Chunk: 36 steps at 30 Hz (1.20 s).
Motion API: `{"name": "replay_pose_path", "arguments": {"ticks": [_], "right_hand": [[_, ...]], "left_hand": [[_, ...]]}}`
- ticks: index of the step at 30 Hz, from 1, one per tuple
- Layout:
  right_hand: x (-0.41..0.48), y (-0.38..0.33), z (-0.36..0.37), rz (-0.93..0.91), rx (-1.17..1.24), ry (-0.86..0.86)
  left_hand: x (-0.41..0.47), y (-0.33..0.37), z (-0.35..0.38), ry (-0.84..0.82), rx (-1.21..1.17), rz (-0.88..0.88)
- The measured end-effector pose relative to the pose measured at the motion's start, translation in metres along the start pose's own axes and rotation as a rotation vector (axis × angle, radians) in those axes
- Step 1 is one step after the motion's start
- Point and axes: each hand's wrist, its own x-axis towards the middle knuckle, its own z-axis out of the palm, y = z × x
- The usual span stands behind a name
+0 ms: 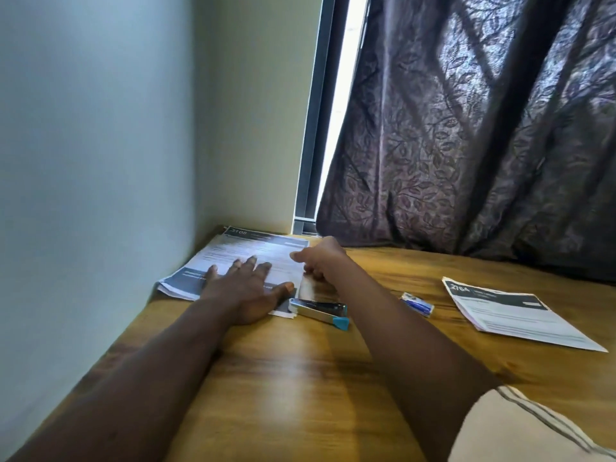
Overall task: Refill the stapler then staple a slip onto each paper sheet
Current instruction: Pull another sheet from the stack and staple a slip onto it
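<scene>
A stack of printed sheets (253,251) with dark header bands lies in the table's far left corner. My left hand (246,288) lies flat on it, fingers spread. My right hand (320,258) hovers at the stack's right edge with fingers curled; whether it pinches a slip or sheet edge I cannot tell. A silver stapler (316,310) with a blue end lies just in front of the stack, between my forearms. A small blue and white staple box (418,304) sits to its right. A second pile of sheets (513,315) lies at the right.
The wooden table (300,378) meets a pale wall on the left. A dark patterned curtain (483,128) hangs behind the table and touches its back edge. A pale striped sleeve (533,428) shows at the lower right.
</scene>
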Motion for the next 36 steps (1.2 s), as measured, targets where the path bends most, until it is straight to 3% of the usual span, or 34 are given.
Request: {"name": "replay_pose_path", "arguments": {"ticks": [5,9,14,20,27,36], "right_hand": [[0.005,-0.005,0.002,0.079,0.102,0.016],[-0.002,-0.009,-0.003,0.032,-0.145,0.061],[-0.008,-0.018,-0.004,0.105,-0.111,-0.057],[0.0,-0.015,0.007,-0.012,-0.278,0.129],[-0.009,-0.024,-0.001,0.157,0.139,-0.028],[-0.008,-0.015,0.0,0.173,0.401,0.028]], "left_hand": [[0.005,-0.002,0.003,0.018,0.004,0.004],[0.005,-0.003,0.004,0.016,-0.011,-0.001],[0.006,-0.003,0.005,0.02,-0.018,0.003],[0.006,0.0,0.003,0.029,-0.031,-0.002],[0.005,0.01,0.0,0.051,-0.084,0.01],[0.001,0.012,-0.005,0.284,-0.158,0.017]]}}
